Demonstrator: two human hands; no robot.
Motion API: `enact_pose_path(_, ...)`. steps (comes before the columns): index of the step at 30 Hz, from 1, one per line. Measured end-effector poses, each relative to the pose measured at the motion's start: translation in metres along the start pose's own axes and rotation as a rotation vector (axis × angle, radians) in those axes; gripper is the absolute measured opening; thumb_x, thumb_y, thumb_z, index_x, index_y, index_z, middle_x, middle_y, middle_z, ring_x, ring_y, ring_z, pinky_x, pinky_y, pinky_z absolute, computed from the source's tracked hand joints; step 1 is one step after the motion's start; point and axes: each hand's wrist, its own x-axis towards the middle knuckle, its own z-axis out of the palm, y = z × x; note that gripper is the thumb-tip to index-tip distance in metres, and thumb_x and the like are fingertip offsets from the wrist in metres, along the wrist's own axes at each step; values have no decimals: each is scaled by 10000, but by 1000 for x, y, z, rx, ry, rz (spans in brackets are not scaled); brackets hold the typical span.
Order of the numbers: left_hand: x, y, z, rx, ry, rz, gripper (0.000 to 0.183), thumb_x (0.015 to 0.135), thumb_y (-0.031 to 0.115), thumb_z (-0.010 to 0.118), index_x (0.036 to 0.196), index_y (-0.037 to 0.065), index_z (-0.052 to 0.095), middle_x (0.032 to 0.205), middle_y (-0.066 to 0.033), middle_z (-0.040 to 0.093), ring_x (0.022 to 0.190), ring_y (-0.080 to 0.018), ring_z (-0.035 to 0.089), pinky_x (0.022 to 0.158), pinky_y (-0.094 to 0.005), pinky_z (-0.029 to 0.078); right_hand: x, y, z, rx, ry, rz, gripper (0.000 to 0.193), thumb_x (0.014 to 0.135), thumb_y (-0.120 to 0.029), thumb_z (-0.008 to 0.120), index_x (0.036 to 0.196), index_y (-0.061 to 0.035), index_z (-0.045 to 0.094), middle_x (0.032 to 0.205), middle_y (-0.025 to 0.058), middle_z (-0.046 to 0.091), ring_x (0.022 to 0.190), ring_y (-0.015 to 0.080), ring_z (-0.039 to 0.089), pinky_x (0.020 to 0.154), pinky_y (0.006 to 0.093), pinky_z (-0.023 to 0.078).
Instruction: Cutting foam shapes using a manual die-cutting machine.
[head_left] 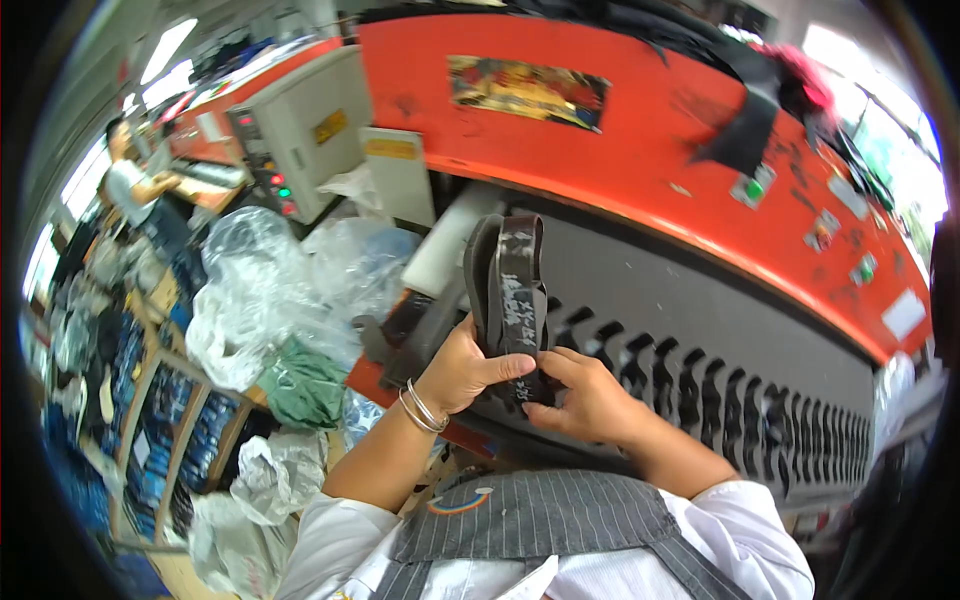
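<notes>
My left hand (465, 372) is wrapped round a long, dark cutting die (520, 260) with a rounded far end and white handwriting along its side wall. It stands tilted up over the near edge of a grey sheet (640, 290). My left thumb presses on the written side. At the die's near end, my right hand (590, 400) has its thumb and fingers closed about the lower edge; whether a cut piece lies between them is hidden. Right of my hands, a long row of dark, curved shapes (690, 385) runs along the sheet.
A wide red press beam (640, 150) spans the far side, with black material (745, 125) hanging over it. Clear plastic bags (265, 290) and a green bag (305, 380) lie at left. Beyond are a shelf rack (180, 430), a control cabinet (310, 130) and another person (135, 185).
</notes>
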Motion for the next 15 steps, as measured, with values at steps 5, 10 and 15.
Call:
enact_pose_path(5, 55, -50, 14, 199, -275, -180, 803, 633, 186, 901, 1292, -1, 482, 1199, -81, 587, 1103, -171, 548, 993, -323, 427, -37, 42, -50, 153, -284, 432, 428, 722, -85, 740, 1132, -24, 636, 1016, 141, 586, 881, 250, 629, 773, 342, 520)
enact_pose_path(10, 108, -25, 16, 1072, -525, -147, 751, 699, 230, 835, 1304, -26, 473, 1300, -213, 548, 1235, -297, 518, 1031, -334, 396, -107, 77, -82, 715, -95, 428, 399, 659, -13, 786, 1041, 10, 676, 1079, 81, 570, 1041, 198, 547, 925, 339, 429)
enact_pose_path(15, 166, 13, -17, 1163, -82, 311, 577, 651, -11, 736, 1189, 55, 537, 1139, -143, 618, 1049, -331, 612, 904, -370, 497, -135, 76, -144, 586, 468, 552, 457, 612, -181, 782, 999, -18, 604, 813, -26, 511, 709, 84, 479, 629, 236, 387)
